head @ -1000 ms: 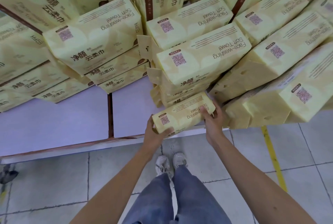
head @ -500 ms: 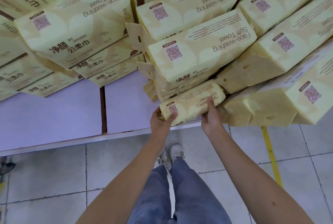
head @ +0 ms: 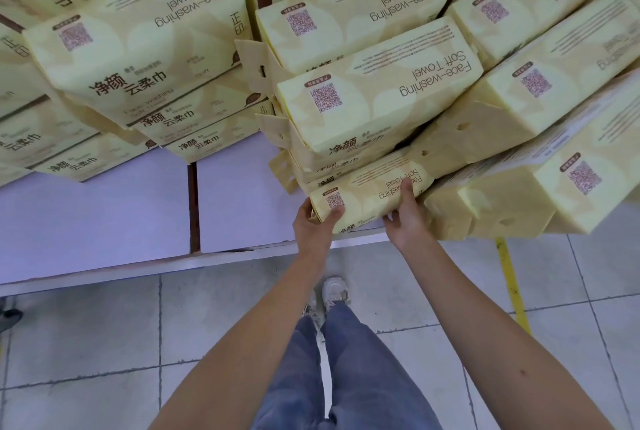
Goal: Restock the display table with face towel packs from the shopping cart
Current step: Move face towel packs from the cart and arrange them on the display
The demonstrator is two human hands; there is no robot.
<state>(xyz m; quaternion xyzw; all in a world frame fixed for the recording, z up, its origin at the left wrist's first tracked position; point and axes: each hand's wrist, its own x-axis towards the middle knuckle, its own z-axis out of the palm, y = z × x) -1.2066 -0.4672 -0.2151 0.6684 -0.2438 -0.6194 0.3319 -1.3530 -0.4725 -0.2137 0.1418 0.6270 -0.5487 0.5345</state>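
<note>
L hand (head: pixel 313 227) thumb curled over the QR end & R hand (head: pixel 407 218) fingers pinching the other end, both gripping one yellow face towel pack (head: pixel 367 192), tucked under the middle stack (head: pixel 374 97) at the display table (head: pixel 104 218) front edge.

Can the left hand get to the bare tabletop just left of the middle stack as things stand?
Likely yes: the tabletop lies right beside the left hand with nothing between, but it must first let go of the pack it grips.
</note>
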